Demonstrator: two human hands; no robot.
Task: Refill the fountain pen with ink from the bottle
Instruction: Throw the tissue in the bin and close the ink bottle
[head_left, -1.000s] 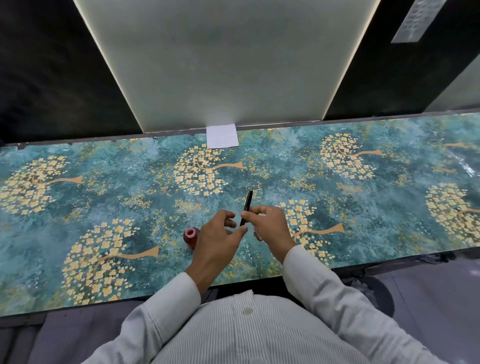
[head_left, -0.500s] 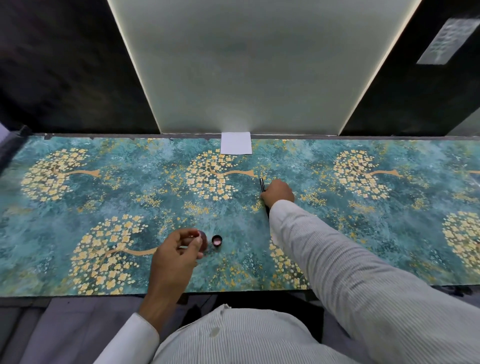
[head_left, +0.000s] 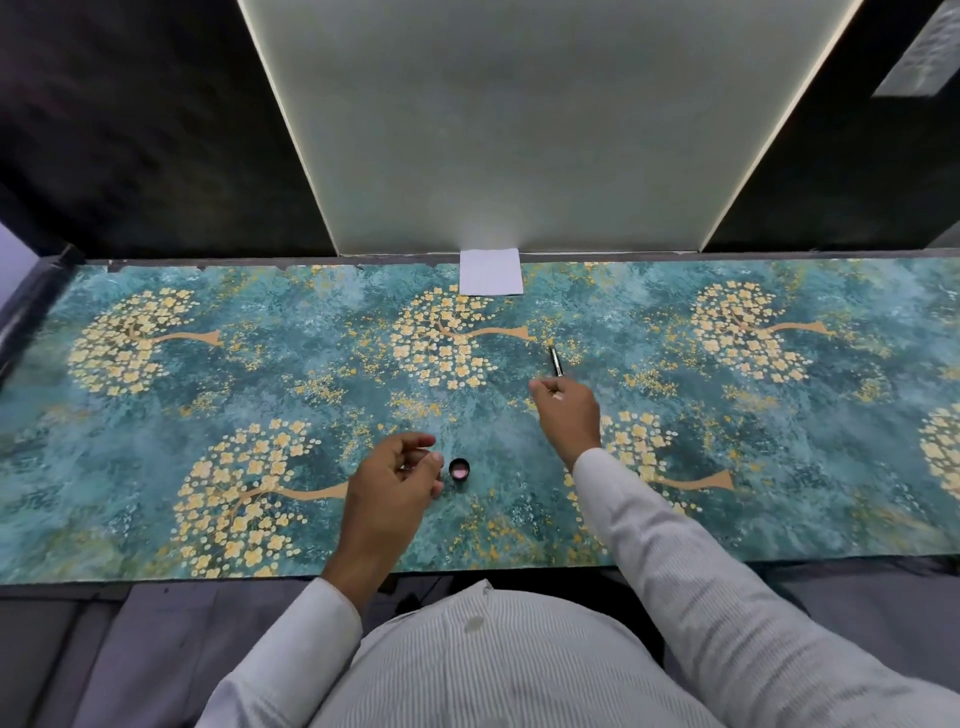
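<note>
A black fountain pen (head_left: 556, 361) with a silver clip lies on the patterned table, pointing away from me. My right hand (head_left: 569, 415) hovers just in front of its near end, fingers loosely bent, not touching it. A small round dark cap (head_left: 459, 469) with a pink inside sits open-side up near the front middle. My left hand (head_left: 395, 478) is curled right beside the cap, around a small thing that is mostly hidden. It appears to be the ink bottle.
A white paper square (head_left: 491, 272) lies at the table's back edge against the pale wall panel. The teal table cover (head_left: 779, 467) with gold trees runs wide to both sides. The table's front edge is close to my body.
Both hands held the pen together near the front. My right hand then carried it farther back, laid it down and drew away. My left hand moved to the bottle, and the cap now lies apart.
</note>
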